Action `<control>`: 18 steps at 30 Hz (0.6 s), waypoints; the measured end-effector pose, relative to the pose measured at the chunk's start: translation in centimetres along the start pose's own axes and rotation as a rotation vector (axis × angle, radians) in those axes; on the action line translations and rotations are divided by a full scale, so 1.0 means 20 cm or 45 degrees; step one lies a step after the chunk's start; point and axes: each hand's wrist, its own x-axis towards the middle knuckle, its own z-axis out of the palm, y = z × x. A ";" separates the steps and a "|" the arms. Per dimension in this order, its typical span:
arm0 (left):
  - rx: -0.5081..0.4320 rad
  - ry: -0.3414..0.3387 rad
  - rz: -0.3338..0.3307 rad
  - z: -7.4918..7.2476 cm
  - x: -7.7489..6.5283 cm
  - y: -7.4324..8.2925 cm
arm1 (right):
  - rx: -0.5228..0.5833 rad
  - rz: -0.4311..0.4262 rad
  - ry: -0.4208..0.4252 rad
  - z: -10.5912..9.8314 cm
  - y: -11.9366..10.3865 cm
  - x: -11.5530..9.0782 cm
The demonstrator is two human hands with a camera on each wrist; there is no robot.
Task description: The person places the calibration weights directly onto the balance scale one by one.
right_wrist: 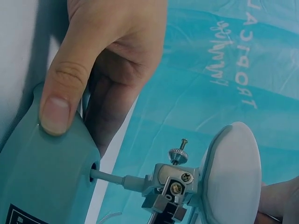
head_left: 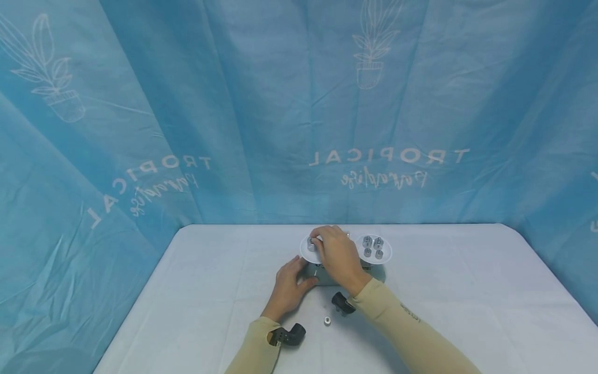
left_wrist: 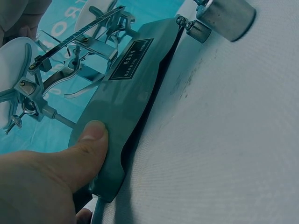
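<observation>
A balance scale with a grey-green base [left_wrist: 126,88] stands on the table. My left hand [head_left: 286,290] grips the left end of that base, thumb on its front face and fingers round behind. Over the white left pan [head_left: 304,255], my right hand [head_left: 342,258] pinches a metal weight [head_left: 311,246] by its top; whether it touches the pan cannot be told. On the white right pan [head_left: 388,254] stand several knobbed metal weights [head_left: 367,242]. In the right wrist view the left pan [right_wrist: 233,172] hides most of the right hand.
A small loose weight [head_left: 327,321] stands on the white tabletop [head_left: 448,291] in front of the scale. Close to the base in the left wrist view are a large weight [left_wrist: 227,18] and a smaller one [left_wrist: 198,31]. A blue printed curtain [head_left: 280,104] surrounds the table.
</observation>
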 end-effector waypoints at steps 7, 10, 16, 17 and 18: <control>0.007 -0.007 -0.011 0.00 0.00 0.00 | 0.025 0.028 0.015 -0.01 0.00 0.00; 0.012 -0.005 -0.012 0.00 0.00 0.00 | 0.044 0.038 0.014 -0.03 0.00 0.00; 0.020 -0.010 -0.025 0.01 0.00 0.00 | 0.135 0.057 -0.023 -0.06 0.01 -0.04; 0.019 -0.010 -0.026 0.01 0.00 0.00 | 0.144 0.061 -0.031 -0.07 0.01 -0.04; 0.021 -0.008 -0.020 0.01 0.00 0.00 | 0.149 0.066 -0.039 -0.07 0.01 -0.05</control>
